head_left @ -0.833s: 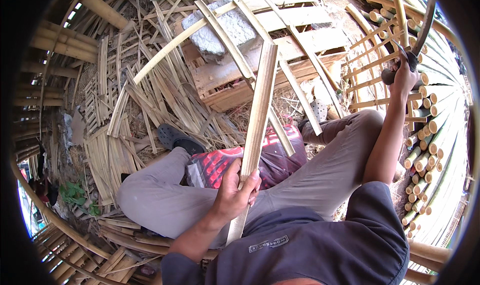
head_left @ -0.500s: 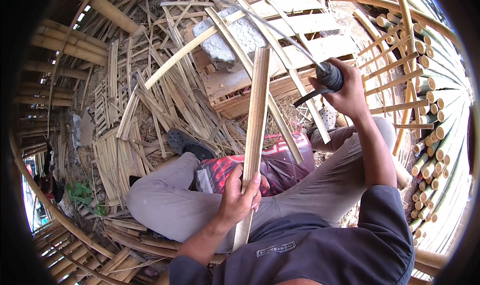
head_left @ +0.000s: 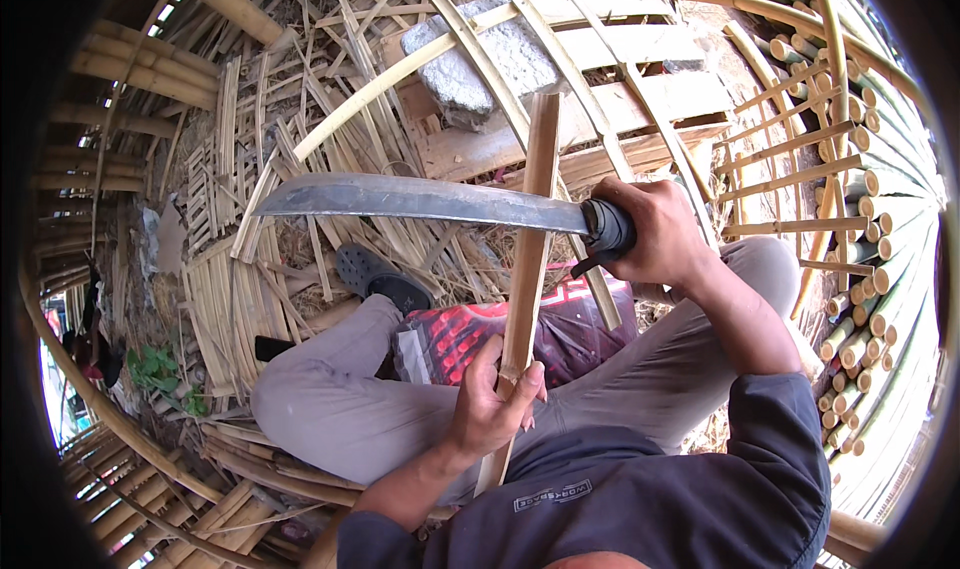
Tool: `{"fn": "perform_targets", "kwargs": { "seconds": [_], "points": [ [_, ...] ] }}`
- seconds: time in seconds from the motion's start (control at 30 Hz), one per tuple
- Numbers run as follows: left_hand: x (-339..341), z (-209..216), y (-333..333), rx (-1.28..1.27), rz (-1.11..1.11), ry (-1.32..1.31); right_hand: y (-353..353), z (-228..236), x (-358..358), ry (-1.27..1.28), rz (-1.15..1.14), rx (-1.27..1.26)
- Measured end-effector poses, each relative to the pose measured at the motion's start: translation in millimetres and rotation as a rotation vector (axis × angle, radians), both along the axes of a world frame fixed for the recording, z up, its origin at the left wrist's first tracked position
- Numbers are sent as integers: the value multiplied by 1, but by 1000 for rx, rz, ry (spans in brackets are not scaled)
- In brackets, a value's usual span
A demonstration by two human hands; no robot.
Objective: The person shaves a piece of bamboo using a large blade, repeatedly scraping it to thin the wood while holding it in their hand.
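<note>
My left hand is closed around the lower part of a split bamboo strip, which stands up lengthwise from my lap with its pale inner face showing. In my right hand is a machete, gripped by its dark wrapped handle. Its long grey blade points left and crosses in front of the strip's upper part; whether the two touch I cannot tell. Under the strip, a dark and red printed cloth or sack lies between my bent legs.
Ahead, a rough grey stone block rests on wooden boards, with long bamboo strips leaning over them. Cut bamboo poles are stacked at the right. Loose slats cover the ground at the left, near a dark phone-like object.
My right hand has come down and slightly left. The machete has swung from pointing up and away to lying across the bamboo strip. The strip has shifted slightly right.
</note>
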State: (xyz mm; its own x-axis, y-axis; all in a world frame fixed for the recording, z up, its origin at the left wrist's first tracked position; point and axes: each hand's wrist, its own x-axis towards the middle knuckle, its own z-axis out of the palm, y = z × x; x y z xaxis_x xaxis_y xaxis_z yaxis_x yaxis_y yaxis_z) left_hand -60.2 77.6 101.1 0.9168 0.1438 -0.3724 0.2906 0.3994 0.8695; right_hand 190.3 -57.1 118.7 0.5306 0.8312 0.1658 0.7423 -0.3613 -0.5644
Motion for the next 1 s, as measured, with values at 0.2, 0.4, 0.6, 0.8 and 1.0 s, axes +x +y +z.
{"fn": "perform_targets", "kwargs": {
  "seconds": [0.2, 0.4, 0.6, 0.8, 1.0],
  "points": [
    [-9, -21, -7, 240, -15, -151, -2, 8, 1, -16, -28, 15],
    [-9, -18, -12, 124, 2, -104, -8, 12, 6, -89, -45, 81],
    [-11, -17, -11, 68, 3, -101, -7, 10, 4, -111, -34, 51],
    [-9, -4, -11, 32, -2, -29, -8, 17, -2, -130, -18, 63],
    [-16, -11, -12, 124, -29, -98, -8, 20, 20, -197, -166, 127]
  ]
}}
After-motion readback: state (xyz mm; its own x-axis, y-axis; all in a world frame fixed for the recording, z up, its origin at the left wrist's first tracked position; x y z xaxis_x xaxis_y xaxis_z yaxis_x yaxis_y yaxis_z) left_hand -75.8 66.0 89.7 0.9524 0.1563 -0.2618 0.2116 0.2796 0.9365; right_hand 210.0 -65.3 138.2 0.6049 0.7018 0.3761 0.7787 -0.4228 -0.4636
